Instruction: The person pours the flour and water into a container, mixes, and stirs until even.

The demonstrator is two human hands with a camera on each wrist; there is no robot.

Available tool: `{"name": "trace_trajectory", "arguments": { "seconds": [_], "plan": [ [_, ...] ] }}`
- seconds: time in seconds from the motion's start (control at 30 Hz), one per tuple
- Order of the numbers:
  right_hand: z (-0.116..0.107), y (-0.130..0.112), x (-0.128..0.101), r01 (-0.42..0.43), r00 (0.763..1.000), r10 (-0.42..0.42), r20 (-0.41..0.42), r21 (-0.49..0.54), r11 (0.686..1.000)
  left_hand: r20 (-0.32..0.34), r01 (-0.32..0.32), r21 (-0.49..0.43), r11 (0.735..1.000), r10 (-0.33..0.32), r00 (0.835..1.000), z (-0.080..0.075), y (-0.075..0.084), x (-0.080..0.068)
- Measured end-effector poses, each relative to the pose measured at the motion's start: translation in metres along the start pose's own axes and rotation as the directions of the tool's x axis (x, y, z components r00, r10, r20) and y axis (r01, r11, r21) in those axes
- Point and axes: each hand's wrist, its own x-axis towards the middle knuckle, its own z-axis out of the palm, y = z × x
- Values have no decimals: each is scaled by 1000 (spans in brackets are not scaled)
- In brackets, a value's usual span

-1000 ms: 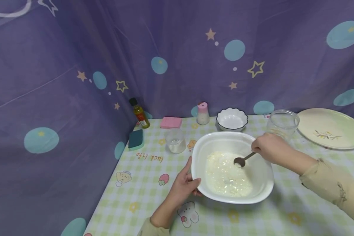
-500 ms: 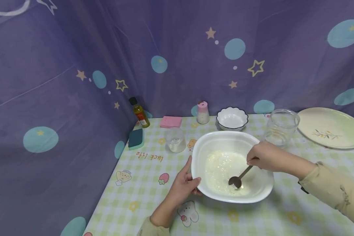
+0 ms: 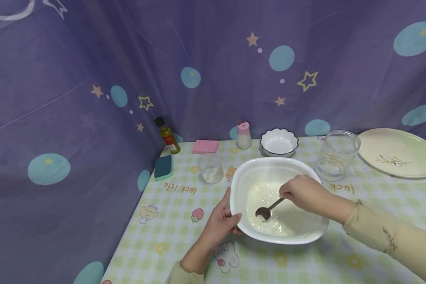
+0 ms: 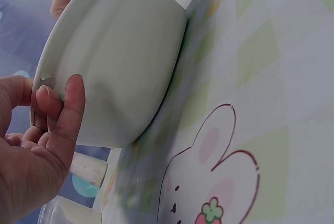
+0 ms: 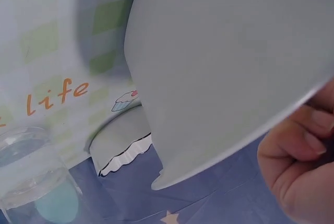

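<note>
A large white basin (image 3: 243,173) stands on the checked tablecloth, with a pale, wet, lumpy mixture (image 3: 275,227) on its bottom. My left hand (image 3: 218,223) grips the basin's left rim, thumb over the edge and fingers beneath it, as the left wrist view also shows. In my right hand (image 3: 303,193) is the handle of a dark brown spoon (image 3: 263,213), pinched above the basin. The spoon's bowl dips into the mixture at the left of the middle. The right wrist view shows curled fingers (image 5: 297,145) behind the basin's rim; the spoon is hidden there.
Behind the basin stand a clear cup of white powder (image 3: 212,169), a pink-capped shaker (image 3: 244,136), a scalloped white bowl (image 3: 279,142) and a clear jar (image 3: 337,154). An oval plate (image 3: 397,154) lies right. Back left are an oil bottle (image 3: 168,136), a pink sponge (image 3: 205,147) and a green sponge (image 3: 163,167).
My right hand has swept the spoon from the basin's right side toward the front, then left through the mixture. My left hand keeps its hold on the rim, and the basin stays in place.
</note>
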Motion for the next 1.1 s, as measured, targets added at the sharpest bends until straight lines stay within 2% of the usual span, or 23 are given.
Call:
{"name": "trace_trajectory", "arguments": {
  "seconds": [0.3, 0.5, 0.77, 0.97, 1.1],
  "plan": [
    [-11, 11, -2, -129, 992, 129, -10, -115, 985, 4, -2, -9, 1000, 2, 1000, 0, 0, 0],
    [-22, 21, -8, -165, 986, 167, -5, -170, 972, 13, -10, -20, 1000, 11, 1000, -1, -1, 0],
    [-39, 31, -14, -129, 988, 144, 49, -232, 964, 18, -7, -19, 1000, 8, 1000, -1, -1, 0],
    [-49, 36, -19, -64, 989, 85, 120, -171, 983, 20, -11, -36, 999, 12, 1000, -1, -3, 1],
    [-49, 36, -20, -32, 977, 50, 207, -90, 995, 20, -11, -28, 1000, 12, 1000, -1, -3, 1]
  ]
}}
